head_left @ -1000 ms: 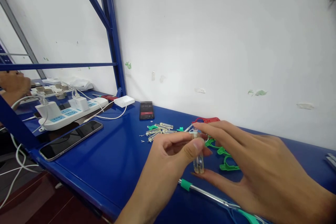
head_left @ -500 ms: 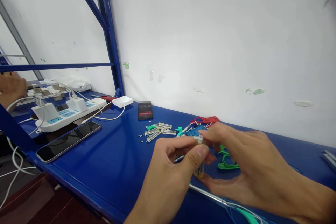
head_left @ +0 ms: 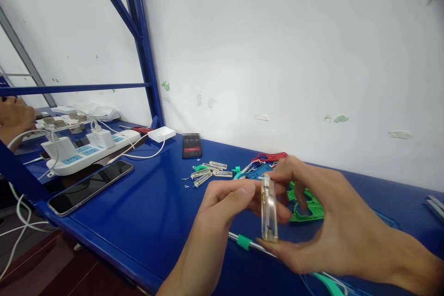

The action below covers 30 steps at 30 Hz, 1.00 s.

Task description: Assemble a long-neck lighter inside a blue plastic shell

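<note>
Left hand (head_left: 225,203) has let go, baring the clear lighter case (head_left: 269,212) upright in right hand (head_left: 329,231)'s grip.

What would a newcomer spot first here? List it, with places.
First comes the clear plastic case, upright at centre. The right hand pinches it top and bottom, and the left hand is curled close beside it. Next come the green plastic parts on the blue table just behind the hands, and at the left the dark phone beside a white power strip.
</note>
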Available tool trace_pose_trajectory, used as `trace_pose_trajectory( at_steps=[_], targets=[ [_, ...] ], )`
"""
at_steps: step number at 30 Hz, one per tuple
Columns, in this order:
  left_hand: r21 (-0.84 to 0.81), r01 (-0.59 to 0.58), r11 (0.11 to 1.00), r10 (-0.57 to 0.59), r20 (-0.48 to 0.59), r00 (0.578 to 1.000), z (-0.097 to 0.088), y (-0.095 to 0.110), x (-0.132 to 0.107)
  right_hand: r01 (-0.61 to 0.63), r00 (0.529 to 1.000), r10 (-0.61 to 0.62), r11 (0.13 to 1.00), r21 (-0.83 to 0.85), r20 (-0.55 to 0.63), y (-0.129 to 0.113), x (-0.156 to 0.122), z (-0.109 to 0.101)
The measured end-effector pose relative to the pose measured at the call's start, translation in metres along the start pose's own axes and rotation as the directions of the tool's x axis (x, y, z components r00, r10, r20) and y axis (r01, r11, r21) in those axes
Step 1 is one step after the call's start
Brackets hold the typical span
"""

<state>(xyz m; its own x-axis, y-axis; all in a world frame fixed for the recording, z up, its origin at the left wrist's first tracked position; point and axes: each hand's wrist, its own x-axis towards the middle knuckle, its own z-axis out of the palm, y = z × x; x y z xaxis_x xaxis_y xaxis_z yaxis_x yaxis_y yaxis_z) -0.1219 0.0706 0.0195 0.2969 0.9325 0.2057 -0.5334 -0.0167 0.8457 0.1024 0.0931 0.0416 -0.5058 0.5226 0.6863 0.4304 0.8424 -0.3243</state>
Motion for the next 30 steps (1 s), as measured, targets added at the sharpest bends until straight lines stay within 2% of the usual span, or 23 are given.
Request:
trace_pose_trajectory(
  at_steps=[4, 8, 11, 14, 20, 23, 30],
  targets=[
    [0.031, 0.035, 0.999, -0.035, -0.010, 0.999, -0.002, 0.002, 0.001, -0.106, 0.994, 0.102, 0.979, 0.174, 0.032, 0.003, 0.000, 0.004],
    [0.068, 0.081, 0.994, -0.077, -0.068, 0.995, -0.001, 0.003, 0.003, -0.221, 0.975, 0.200, 0.918, 0.331, 0.096, 0.009, -0.001, 0.008],
    [0.089, 0.119, 0.989, -0.110, -0.104, 0.988, -0.001, 0.002, 0.004, -0.278, 0.960, 0.249, 0.883, 0.378, 0.125, 0.012, -0.004, 0.010],
    [0.093, 0.129, 0.987, -0.118, -0.118, 0.986, -0.001, 0.001, 0.005, -0.276, 0.961, 0.247, 0.885, 0.375, 0.124, 0.012, -0.004, 0.010],
    [0.032, 0.061, 0.998, -0.060, -0.034, 0.998, 0.004, 0.005, 0.001, -0.108, 0.993, 0.093, 0.969, 0.222, 0.075, 0.004, 0.004, 0.005],
    [-0.019, 0.064, 0.998, -0.065, -0.055, 0.996, 0.010, 0.008, -0.003, 0.017, 0.999, -0.020, 0.997, 0.081, 0.039, 0.004, 0.006, 0.002],
    [0.034, -0.006, 0.999, 0.007, -0.036, 0.999, 0.014, 0.007, -0.004, 0.240, 0.966, -0.257, 0.938, -0.249, -0.036, 0.013, 0.003, 0.000]
  ],
)
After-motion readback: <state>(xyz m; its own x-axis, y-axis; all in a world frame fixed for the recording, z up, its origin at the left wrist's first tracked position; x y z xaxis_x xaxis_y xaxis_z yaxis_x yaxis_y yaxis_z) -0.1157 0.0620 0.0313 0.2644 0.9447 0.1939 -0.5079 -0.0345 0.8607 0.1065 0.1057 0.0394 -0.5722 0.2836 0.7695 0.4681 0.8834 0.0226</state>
